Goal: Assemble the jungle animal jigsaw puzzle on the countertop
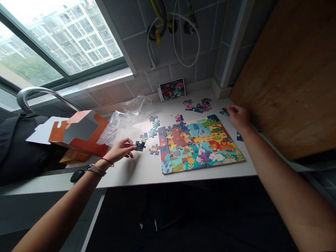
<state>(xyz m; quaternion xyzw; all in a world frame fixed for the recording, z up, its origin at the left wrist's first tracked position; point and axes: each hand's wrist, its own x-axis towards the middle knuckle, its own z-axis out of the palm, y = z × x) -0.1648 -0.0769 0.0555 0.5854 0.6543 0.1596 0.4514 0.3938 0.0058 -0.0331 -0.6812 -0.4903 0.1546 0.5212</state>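
Pinched between thumb and fingers of my left hand [121,150] is a dark jigsaw piece [140,146], just left of the puzzle. My right hand [239,117] closes its fingertips on another dark teal jigsaw piece [224,112], beyond the puzzle's upper right corner. Between the hands lies a colourful animal jigsaw puzzle [201,145], largely joined, with an uneven upper left edge. Several loose pieces [152,132] lie along its left side, and a purple piece [179,118] is at its upper edge. A further cluster of pieces [199,105] sits behind it.
A picture card [171,90] leans on the tiled wall. Crumpled clear plastic [126,118] and an open orange box [80,131] stand left, near a tap [25,99] and black bag [9,150]. A wooden panel [293,77] borders the right. The counter's front edge [186,180] is close.
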